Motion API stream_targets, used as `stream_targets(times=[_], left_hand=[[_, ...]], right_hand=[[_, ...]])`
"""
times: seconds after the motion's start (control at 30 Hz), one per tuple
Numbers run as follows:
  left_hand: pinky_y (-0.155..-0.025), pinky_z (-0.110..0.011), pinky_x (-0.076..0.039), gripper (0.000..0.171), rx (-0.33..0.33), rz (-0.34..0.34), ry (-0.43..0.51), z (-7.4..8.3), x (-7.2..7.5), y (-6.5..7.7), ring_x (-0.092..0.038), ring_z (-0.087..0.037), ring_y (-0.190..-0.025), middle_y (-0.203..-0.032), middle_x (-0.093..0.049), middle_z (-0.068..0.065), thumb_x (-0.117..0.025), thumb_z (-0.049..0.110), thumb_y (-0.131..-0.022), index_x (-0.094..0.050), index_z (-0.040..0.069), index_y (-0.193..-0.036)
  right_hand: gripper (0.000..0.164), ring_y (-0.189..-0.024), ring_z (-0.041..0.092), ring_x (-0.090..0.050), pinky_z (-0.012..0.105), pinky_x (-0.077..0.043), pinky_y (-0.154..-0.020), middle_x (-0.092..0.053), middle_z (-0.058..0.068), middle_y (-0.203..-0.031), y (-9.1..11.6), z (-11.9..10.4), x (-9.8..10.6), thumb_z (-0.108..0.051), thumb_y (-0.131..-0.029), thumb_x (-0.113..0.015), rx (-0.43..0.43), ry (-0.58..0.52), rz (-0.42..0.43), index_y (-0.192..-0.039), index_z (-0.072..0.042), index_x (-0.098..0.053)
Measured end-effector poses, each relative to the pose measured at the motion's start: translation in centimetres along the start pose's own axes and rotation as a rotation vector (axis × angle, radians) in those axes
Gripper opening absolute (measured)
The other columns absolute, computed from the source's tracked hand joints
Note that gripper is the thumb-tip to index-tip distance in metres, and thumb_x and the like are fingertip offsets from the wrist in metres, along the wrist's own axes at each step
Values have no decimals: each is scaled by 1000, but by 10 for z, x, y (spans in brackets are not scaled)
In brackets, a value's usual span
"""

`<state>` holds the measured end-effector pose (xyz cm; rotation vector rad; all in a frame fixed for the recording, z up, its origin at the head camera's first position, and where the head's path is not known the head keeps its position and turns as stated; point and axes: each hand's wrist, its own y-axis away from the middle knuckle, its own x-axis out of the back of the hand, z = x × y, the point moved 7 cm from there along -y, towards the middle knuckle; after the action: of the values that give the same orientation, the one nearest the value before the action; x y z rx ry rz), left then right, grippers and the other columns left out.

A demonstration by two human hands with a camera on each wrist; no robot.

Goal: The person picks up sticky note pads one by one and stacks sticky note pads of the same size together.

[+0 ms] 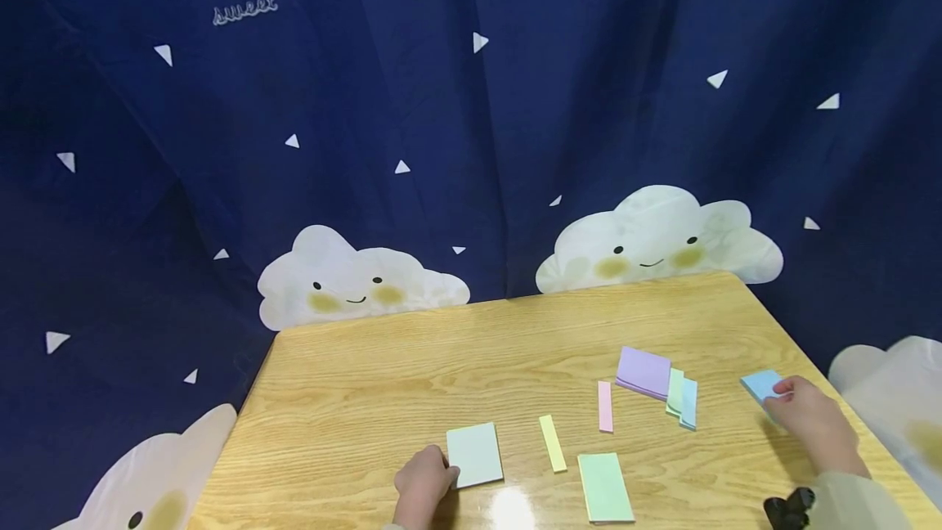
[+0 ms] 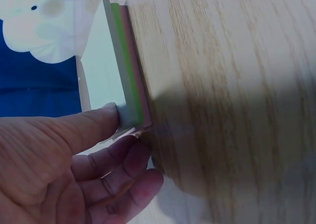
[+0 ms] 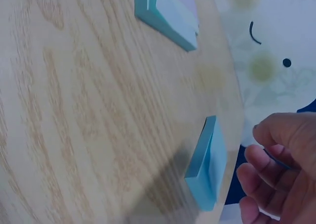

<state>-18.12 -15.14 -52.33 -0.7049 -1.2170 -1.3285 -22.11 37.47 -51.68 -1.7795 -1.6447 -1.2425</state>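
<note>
At the lower left of the table, my left hand (image 1: 427, 477) pinches the near-left corner of a square sticky note stack (image 1: 474, 455). In the left wrist view the thumb lies on its pale top sheet, with green and pink layers showing below. At the far right, a blue sticky note pad (image 1: 762, 384) sits on the table, partly covered by my right hand (image 1: 813, 419) in the head view. In the right wrist view a gap separates the loosely curled fingers from the blue pad (image 3: 210, 164).
A purple pad (image 1: 643, 370) adjoins narrow green (image 1: 675, 391) and blue strips (image 1: 688, 404). A pink strip (image 1: 605, 407), a yellow strip (image 1: 553, 443) and a green pad (image 1: 606, 487) lie mid-table. Behind the wooden table (image 1: 383, 383) hangs a dark blue curtain (image 1: 412, 105).
</note>
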Motion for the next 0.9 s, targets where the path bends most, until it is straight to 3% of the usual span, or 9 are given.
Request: stream_targets(times=[0.37,0.6,0.9], left_hand=[[-61,-42,-38,20,-9,15,1,1,-3,-2,-48,-17,-60,-67,-57,-2,-68,26,-76,-58,10,-69],[-62,-42,-38,21,-17,19,20,2,-3,-1,-48,-17,-59,-66,-56,-1,-68,25,-76,-57,10,-68],[-62,-40,-38,22,-21,25,6,3,-3,0,-49,-17,-60,-66,-56,-1,-68,26,-76,-55,10,-68]], right_hand=[[40,-85,44,-48,45,-38,-61,-48,33,-100,-7,27,9,-21,-81,-52,-103,-51,146,-106,9,-44],[50,-102,55,-27,59,-35,-67,-27,39,-110,-14,44,-4,-18,-78,-55,-112,-35,232,-114,12,-39],[51,-95,54,-41,54,-39,-66,-38,37,-108,-12,46,-14,-24,-81,-53,-189,10,137,-117,9,-38]])
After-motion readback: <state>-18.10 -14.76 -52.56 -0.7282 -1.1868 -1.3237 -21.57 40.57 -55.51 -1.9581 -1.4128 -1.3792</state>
